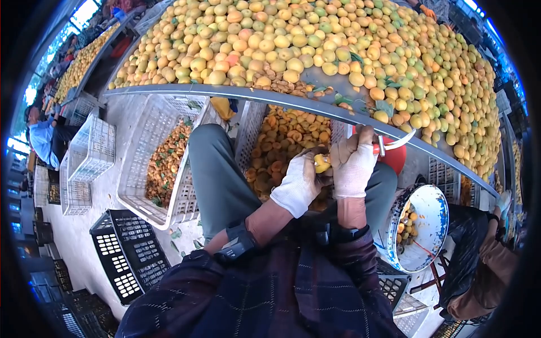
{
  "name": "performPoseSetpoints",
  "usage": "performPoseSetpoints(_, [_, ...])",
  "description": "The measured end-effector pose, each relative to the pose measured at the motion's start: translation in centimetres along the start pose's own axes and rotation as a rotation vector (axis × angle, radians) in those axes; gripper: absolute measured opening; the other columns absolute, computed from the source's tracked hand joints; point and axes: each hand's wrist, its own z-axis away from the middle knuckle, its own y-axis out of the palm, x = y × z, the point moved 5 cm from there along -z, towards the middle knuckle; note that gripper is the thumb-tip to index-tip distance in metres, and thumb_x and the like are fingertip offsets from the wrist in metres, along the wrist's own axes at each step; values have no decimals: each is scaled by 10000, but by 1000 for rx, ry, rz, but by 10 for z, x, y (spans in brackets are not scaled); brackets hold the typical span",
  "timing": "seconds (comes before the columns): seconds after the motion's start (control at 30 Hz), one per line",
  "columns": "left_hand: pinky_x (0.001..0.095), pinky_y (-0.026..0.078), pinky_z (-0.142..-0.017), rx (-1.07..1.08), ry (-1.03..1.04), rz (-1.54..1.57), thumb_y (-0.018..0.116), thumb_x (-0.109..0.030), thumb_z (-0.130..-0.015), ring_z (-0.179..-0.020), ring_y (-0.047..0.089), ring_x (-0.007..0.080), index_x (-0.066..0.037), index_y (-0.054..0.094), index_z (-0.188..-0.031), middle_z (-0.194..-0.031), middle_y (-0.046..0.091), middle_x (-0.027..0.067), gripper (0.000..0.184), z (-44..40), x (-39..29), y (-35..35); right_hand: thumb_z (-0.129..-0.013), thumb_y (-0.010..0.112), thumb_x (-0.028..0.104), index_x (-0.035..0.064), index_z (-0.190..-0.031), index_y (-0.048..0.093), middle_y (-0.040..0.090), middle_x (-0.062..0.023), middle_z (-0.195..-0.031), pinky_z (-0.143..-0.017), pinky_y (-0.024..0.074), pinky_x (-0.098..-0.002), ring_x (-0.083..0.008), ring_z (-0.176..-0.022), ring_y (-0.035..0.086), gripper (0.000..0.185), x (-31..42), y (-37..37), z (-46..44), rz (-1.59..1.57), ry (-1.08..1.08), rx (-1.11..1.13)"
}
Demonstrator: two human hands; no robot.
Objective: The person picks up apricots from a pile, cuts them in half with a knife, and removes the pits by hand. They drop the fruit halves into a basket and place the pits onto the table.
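Note:
My left hand [297, 181], in a white glove with bare fingertips, is closed around a yellow apricot [322, 163]. Beside it, my right hand [351, 169], gloved the same way, grips a knife [399, 142] with a red handle and a curved, pale blade pointing away to the right. The right fingers are close to the apricot; whether they touch it I cannot tell. Below both hands, between my knees, a crate [248, 135] holds many split apricots [290, 135]. In front, whole apricots [270, 42] are heaped on a metal-edged table [225, 91].
To the left, a white crate [132, 152] contains orange-brown scraps, with a black crate [132, 253] nearer me. A white bucket [431, 219] with some fruit stands at my right, near a seated person [479, 265]. A red container [394, 158] sits under the table edge.

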Motion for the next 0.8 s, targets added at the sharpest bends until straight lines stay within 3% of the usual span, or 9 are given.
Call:
performPoseSetpoints(0.13, [381, 525, -628, 5, 61, -96, 428, -190, -954, -808, 603, 200, -68, 597, -1071, -928, 623, 68, 239, 3, 4, -1, -944, 530, 210, 83, -759, 496, 331, 52, -477, -334, 203, -237, -66, -336, 280, 226, -2, 0, 3, 174, 20, 64])
performPoseSetpoints(0.2, [342, 519, -613, 6, 437, -308, 446, -153, -954, -829, 600, 172, -61, 611, -1020, -875, 611, 61, 200, -9, -3, -4, -926, 553, 178, 64, -824, 546, 406, 52, -536, -366, 255, -239, -58, -396, 354, 153, -3, -9, -5, 371, -92, 80])
performPoseSetpoints(0.23, [325, 516, -601, 64, 633, -417, 448, -152, -960, -802, 606, 168, -53, 599, -1028, -841, 599, 60, 193, -16, -17, -6, -911, 572, 167, 53, -874, 570, 450, 48, -591, -397, 297, -238, -53, -454, 413, 120, -7, -15, -7, 634, -347, 138])
performPoseSetpoints(0.27, [309, 513, -588, 129, 824, -532, 450, -151, -965, -776, 613, 165, -45, 588, -1036, -808, 588, 59, 187, -20, -37, -7, -904, 583, 166, 53, -878, 563, 445, 40, -588, -392, 320, -242, -61, -445, 426, 117, -14, -21, 0, 755, -281, 198])
performPoseSetpoints(0.3, [348, 526, -667, 112, 494, -407, 434, -186, -982, -711, 624, 196, -36, 527, -1116, -831, 602, 80, 222, 2, -55, 9, -904, 582, 170, 57, -865, 553, 448, 36, -586, -383, 320, -243, -63, -442, 430, 123, -16, -31, 5, 654, -148, 75])
performPoseSetpoints(0.33, [352, 532, -648, 106, 515, -404, 431, -240, -993, -665, 628, 215, -39, 527, -1112, -821, 608, 90, 252, 8, -67, 15, -905, 580, 175, 62, -852, 542, 450, 33, -584, -375, 321, -245, -65, -438, 434, 130, -20, -36, 8, 546, -14, -42])
performPoseSetpoints(0.4, [355, 539, -633, 229, 482, -352, 418, -299, -994, -679, 637, 227, -48, 527, -1104, -847, 621, 97, 295, 0, -62, 9, -916, 563, 190, 75, -828, 523, 441, 29, -550, -350, 315, -251, -73, -396, 412, 150, -4, -35, -1, 358, -100, -41])
performPoseSetpoints(0.5, [342, 550, -613, 246, 73, -252, 398, -471, -970, -710, 646, 229, -59, 527, -1114, -900, 635, 100, 456, -8, -38, -1, -937, 527, 227, 19, -850, 524, 350, 10, -466, -323, 290, -274, -111, -331, 350, 225, 31, -9, -6, 222, -178, -12])
performPoseSetpoints(0.8, [355, 577, -603, 376, 79, -58, 414, -503, -949, -792, 649, 223, -28, 530, -1128, -986, 631, 94, 520, 5, -4, 14, -925, 529, 210, -9, -907, 529, 334, 6, -478, -329, 286, -286, -109, -342, 321, 219, 38, 8, 10, 241, -332, -132])
